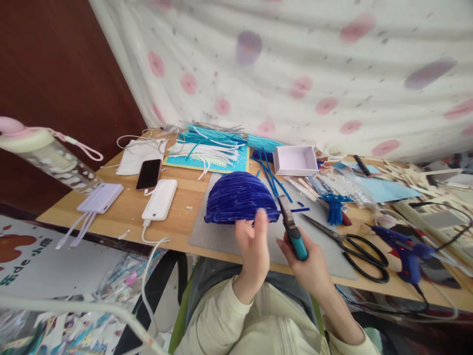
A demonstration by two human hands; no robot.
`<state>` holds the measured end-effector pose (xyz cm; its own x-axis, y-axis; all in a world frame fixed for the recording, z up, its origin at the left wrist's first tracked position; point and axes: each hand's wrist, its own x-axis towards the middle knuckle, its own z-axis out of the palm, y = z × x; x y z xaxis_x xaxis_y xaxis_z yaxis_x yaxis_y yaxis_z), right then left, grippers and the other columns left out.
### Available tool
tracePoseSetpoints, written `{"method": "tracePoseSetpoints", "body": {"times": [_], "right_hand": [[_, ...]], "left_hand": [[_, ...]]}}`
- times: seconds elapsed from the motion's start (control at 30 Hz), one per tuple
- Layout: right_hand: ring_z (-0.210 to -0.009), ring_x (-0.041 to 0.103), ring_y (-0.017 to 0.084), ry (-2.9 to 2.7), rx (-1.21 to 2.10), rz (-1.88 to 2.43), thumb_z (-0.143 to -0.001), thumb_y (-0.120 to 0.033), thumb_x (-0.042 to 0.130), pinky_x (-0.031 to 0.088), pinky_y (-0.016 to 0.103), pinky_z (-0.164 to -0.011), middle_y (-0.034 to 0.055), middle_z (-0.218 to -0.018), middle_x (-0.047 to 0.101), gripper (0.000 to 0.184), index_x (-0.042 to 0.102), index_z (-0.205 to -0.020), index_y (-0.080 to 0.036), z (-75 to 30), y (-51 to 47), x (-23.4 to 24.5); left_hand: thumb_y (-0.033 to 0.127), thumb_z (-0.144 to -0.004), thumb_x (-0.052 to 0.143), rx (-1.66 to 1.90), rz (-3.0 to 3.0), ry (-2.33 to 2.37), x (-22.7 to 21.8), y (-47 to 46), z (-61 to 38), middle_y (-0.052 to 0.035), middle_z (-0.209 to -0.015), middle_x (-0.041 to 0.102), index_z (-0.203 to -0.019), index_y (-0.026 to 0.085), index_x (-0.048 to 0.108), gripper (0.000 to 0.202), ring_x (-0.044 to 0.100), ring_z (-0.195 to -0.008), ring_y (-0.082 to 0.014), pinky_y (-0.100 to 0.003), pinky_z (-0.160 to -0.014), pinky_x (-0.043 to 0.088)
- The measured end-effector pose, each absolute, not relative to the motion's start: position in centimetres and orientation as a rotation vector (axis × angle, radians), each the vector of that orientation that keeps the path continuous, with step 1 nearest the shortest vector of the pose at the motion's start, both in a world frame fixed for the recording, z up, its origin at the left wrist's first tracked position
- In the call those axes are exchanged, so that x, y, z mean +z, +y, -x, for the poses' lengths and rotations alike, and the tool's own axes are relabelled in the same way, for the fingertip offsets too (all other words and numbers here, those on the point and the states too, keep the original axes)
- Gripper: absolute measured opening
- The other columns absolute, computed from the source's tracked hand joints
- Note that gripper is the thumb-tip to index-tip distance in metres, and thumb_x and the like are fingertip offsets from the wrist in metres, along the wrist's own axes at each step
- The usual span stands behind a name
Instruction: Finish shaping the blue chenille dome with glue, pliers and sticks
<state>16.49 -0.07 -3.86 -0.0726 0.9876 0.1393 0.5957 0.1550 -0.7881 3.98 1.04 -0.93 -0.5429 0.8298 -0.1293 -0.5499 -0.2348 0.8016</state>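
A dark blue dome-shaped piece [240, 195], covered in rows of fuzzy pipe cleaners, is at the front middle of the table. My left hand [254, 251] grips its near lower edge, the thumb pointing up against it; some fingertips are hidden. In my right hand [310, 264] is a pair of pliers [293, 231] with teal handles, fingers wrapped round them. The jaws point up and away, close beside the dome's right edge. A short blue pipe cleaner [299, 210] lies just right of the jaws.
Black-handled scissors [364, 251] and a blue glue gun [406, 251] lie to the right. Behind stand a white box [295, 160] and bundles of pipe cleaners [210, 138]. A phone [149, 174], a white power bank [159, 199] and a bottle [55, 158] are left.
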Motion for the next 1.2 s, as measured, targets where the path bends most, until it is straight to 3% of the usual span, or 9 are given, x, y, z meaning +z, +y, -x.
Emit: {"method": "tracePoseSetpoints", "body": {"times": [0.13,0.57,0.93,1.1,1.2], "right_hand": [[-0.053,0.043,0.014,-1.718,0.728,1.530,-0.087,-0.045,0.062,0.039,0.027,-0.051,-0.0058,-0.060,0.048,0.027,0.050,-0.077,-0.024,-16.8,0.1,-3.7],[-0.055,0.048,0.016,-1.632,0.674,1.585,-0.088,-0.043,0.058,0.041,0.028,-0.054,-0.0042,-0.060,0.055,0.022,0.051,-0.080,-0.024,-17.7,0.5,-4.8],[-0.055,0.054,0.018,-1.466,0.682,1.563,-0.081,-0.049,0.058,0.044,0.029,-0.054,-0.0015,-0.060,0.057,0.027,0.054,-0.075,-0.024,-18.5,2.0,-4.6],[-0.055,0.055,0.019,-1.457,0.734,1.564,-0.080,-0.051,0.057,0.045,0.030,-0.053,-0.0011,-0.059,0.057,0.028,0.054,-0.073,-0.024,-18.8,1.8,-4.9],[-0.056,0.056,0.020,-1.484,0.720,1.568,-0.081,-0.051,0.057,0.047,0.030,-0.054,-0.0007,-0.060,0.058,0.028,0.056,-0.074,-0.023,-19.1,1.9,-5.2]], "left_hand": [[0.064,-0.075,0.074,1.871,-0.349,1.034,-0.9,1.4,-3.6,0.0023,-0.069,0.062,-0.075,0.020,0.061,0.047,0.066,-0.075,-0.0180,-0.037,-0.077,0.061],[0.053,-0.082,0.067,1.627,-0.502,0.992,-0.4,3.2,-3.5,-0.0027,-0.088,0.065,-0.090,0.020,0.059,0.035,0.066,-0.085,-0.0191,-0.035,-0.074,0.058],[0.048,-0.066,0.076,1.675,-0.360,0.902,1.0,6.2,-1.9,-0.0016,-0.079,0.064,-0.080,0.019,0.057,0.037,0.066,-0.076,-0.0182,-0.042,-0.078,0.060],[0.060,-0.074,0.075,1.602,-0.552,0.954,0.4,7.2,-1.4,-0.0038,-0.079,0.067,-0.079,0.017,0.059,0.046,0.069,-0.078,-0.0185,-0.044,-0.083,0.060],[0.065,-0.086,0.056,1.523,-0.913,1.198,0.0,9.3,-1.1,-0.0048,-0.077,0.068,-0.078,0.018,0.057,0.048,0.070,-0.070,-0.0180,-0.039,-0.076,0.060]]}}
